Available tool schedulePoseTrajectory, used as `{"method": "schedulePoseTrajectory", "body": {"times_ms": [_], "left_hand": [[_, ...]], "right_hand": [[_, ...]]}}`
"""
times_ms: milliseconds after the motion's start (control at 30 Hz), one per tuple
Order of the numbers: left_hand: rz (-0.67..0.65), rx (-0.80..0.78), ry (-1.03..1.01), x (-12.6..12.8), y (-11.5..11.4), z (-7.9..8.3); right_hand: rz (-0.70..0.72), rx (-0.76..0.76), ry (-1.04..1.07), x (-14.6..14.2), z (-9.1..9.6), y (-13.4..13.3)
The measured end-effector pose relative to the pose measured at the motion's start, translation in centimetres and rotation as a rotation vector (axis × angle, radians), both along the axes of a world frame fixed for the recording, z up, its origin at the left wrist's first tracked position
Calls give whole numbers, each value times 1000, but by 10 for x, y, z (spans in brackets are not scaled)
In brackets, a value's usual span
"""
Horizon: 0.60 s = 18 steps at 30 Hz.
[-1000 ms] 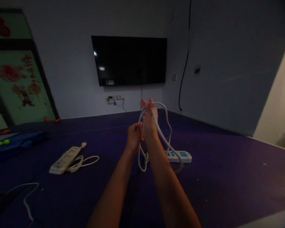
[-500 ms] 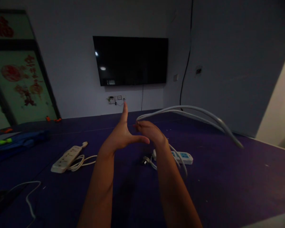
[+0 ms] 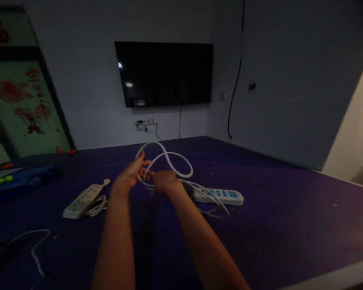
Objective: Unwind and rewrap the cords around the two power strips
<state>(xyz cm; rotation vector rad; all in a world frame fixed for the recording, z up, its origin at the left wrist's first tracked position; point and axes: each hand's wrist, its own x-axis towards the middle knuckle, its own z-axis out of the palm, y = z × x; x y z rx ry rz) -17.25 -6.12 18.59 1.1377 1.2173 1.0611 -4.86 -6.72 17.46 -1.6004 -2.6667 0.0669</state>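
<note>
Loops of a white power cord rise above the purple surface between my two hands. My left hand, thumb raised and fingers curled inward, is closed around one part of the loops. Just to its right, my right hand bends over the cord and grips it, its fingertips mostly hidden behind the hand. From there the cord runs right to a white power strip with blue sockets, lying flat and partly covered by cord strands.
A second white power strip lies on the left with its own cord bundled beside it. Farther left are a blue cloth and a thin white cable. A television hangs on the back wall.
My left hand has moved left and closed from a wide spread onto the cord. My right hand has come left and lower, and the cord's long swinging end is now gathered into loops.
</note>
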Motion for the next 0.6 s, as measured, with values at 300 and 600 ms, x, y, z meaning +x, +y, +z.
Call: {"method": "schedulePoseTrajectory", "body": {"times_ms": [300,600], "left_hand": [[91,329,-908,-38,-14,11],[250,642,-1129,-70,-42,22]], "right_hand": [[158,138,210,7,8,4],[246,-172,528,62,9,20]]}}
